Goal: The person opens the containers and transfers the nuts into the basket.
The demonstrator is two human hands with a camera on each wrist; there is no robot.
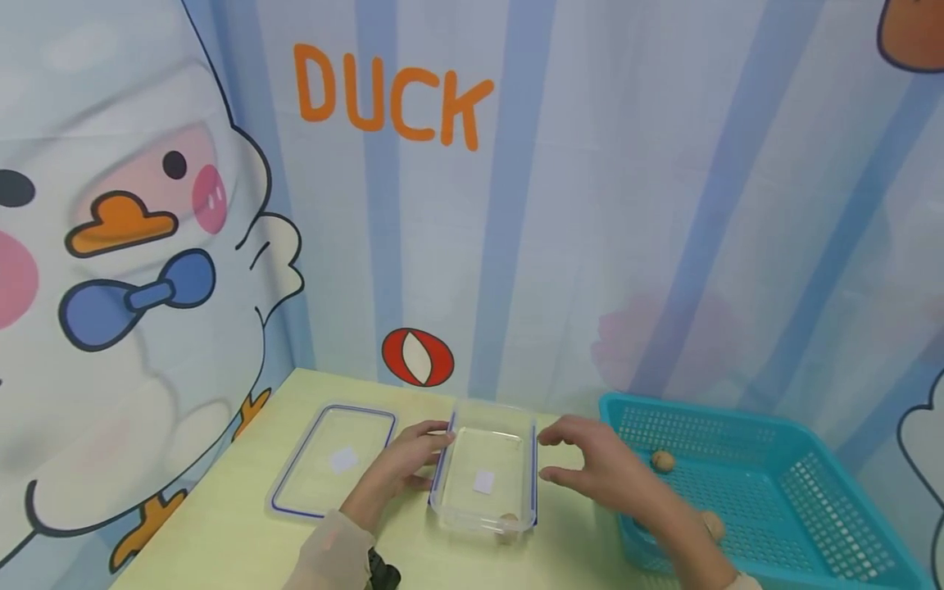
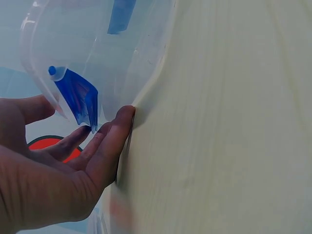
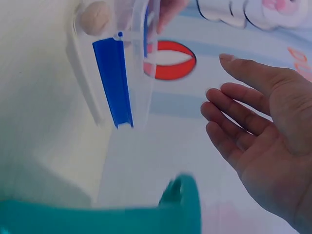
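Note:
A clear plastic food container [image 1: 490, 459] with blue side clips stands uncovered on the table. One round tan ball, like a walnut [image 3: 95, 18], shows at its near right corner. At the container's left side is my left hand [image 1: 409, 459]; its fingers reach along the wall, below a blue clip [image 2: 80, 97], with fingertips right at the wall and the thumb at the rim. My right hand [image 1: 601, 467] hovers between the container and the basket, thumb and fingers spread, holding nothing. Left of the left hand lies the clear lid [image 1: 313, 447], edged with a blue seal.
A turquoise perforated basket [image 1: 782, 483] stands on the right, with more tan balls [image 1: 663, 461] in it, partly behind the right forearm. White labels show on lid and container. Behind the table [image 1: 575, 549] hangs a striped curtain [image 1: 457, 246] printed with a duck.

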